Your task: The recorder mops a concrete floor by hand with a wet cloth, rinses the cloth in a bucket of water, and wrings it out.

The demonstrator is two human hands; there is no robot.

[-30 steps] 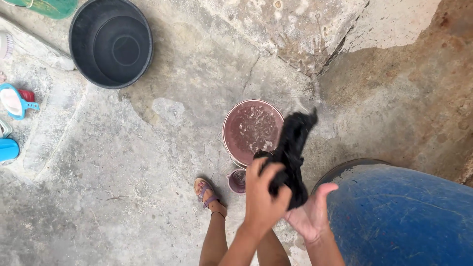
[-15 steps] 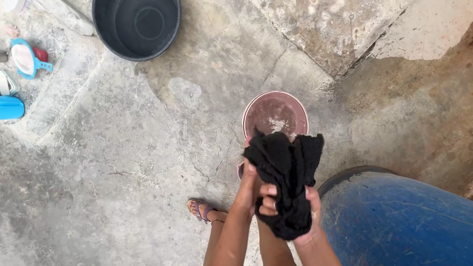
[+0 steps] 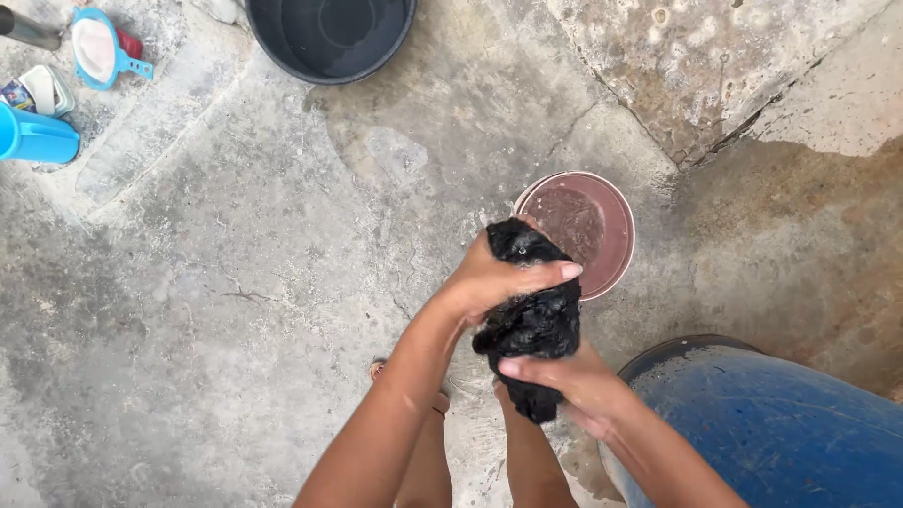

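Note:
Both my hands grip a wet black cloth (image 3: pixel 531 325), bunched into a tight roll. My left hand (image 3: pixel 494 277) wraps its upper end, fingers pointing right. My right hand (image 3: pixel 564 381) clasps its lower end from below. The cloth hangs just in front of a small maroon bucket (image 3: pixel 616 230) holding water, which stands on the concrete floor beyond my hands.
A big blue drum (image 3: pixel 781 433) stands at the lower right, close to my right arm. A black tub (image 3: pixel 329 38) sits at the top. At the upper left are a blue scoop (image 3: pixel 99 47) and a blue container (image 3: pixel 38 136). My sandalled foot (image 3: pixel 378 367) shows below my arms.
The cloth was loose and spread between my hands; now it is bunched tight with both hands closed around it. The view has shifted, so the floor objects appear further right.

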